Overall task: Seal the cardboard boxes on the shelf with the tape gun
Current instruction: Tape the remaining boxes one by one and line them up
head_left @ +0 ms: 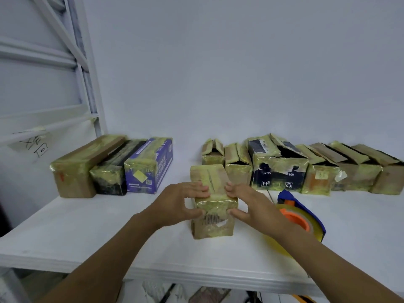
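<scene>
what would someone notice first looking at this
Two hands meet at the front centre of the white shelf: the left hand and right hand grip a small taped box from either side. Just right of it, partly hidden by that arm, lies the blue tape gun with its orange hub. Along the back wall, open-flapped boxes line the right side, and a purple box stands in the closed group at left.

Before you, the white shelf (87,237) carries three taped boxes side by side at back left: a brown box (74,171), a dark box (111,171) and a purple box (150,167). A small taped box (213,215) stands mid-shelf, with the tape gun (306,217) just right of it. Behind them a row of boxes (277,169) with raised flaps runs rightward, perhaps six.
</scene>
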